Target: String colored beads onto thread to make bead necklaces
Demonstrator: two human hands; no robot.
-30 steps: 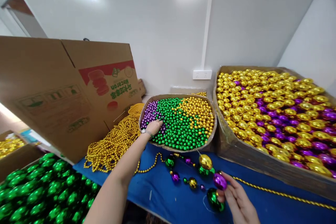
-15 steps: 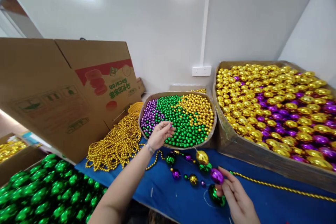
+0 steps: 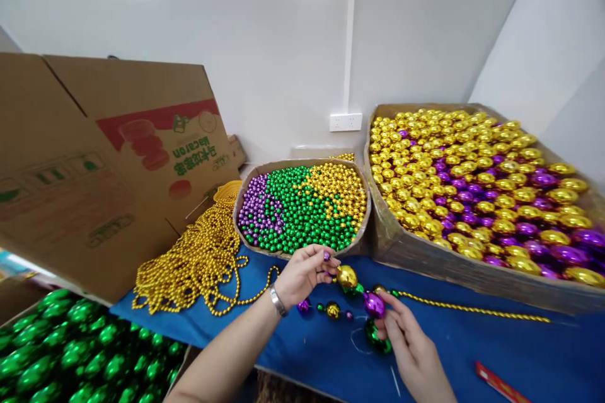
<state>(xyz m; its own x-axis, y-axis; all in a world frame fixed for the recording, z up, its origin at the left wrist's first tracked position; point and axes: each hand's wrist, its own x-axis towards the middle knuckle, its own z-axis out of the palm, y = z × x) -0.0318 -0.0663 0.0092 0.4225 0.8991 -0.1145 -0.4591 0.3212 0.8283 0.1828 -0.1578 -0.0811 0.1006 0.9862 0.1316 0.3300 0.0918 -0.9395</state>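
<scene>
My left hand (image 3: 307, 274) pinches a small purple bead (image 3: 326, 256) between its fingertips, right beside a large gold ball (image 3: 347, 277). In my right hand (image 3: 406, 337) a large purple ball (image 3: 374, 305) is gripped between thumb and fingers. A large green ball (image 3: 378, 337) hangs just below it, partly behind the fingers. These balls belong to a bead strand with smaller pieces, among them a dark gold ball (image 3: 333, 310), lying on the blue cloth (image 3: 326, 359). The left fingers hide part of the strand.
An open box (image 3: 302, 211) of small purple, green and gold beads stands behind. A large carton (image 3: 466, 192) of gold and purple balls is at right. Gold bead chains (image 3: 193, 258), a tall cardboard box (image 3: 142, 164), green balls (image 3: 85, 343) and a red strip (image 3: 501, 383) lie around.
My left hand has come back from over the small-bead box to the strand, carrying the purple bead. My right hand still grips the purple ball. The view has shifted to the right.
</scene>
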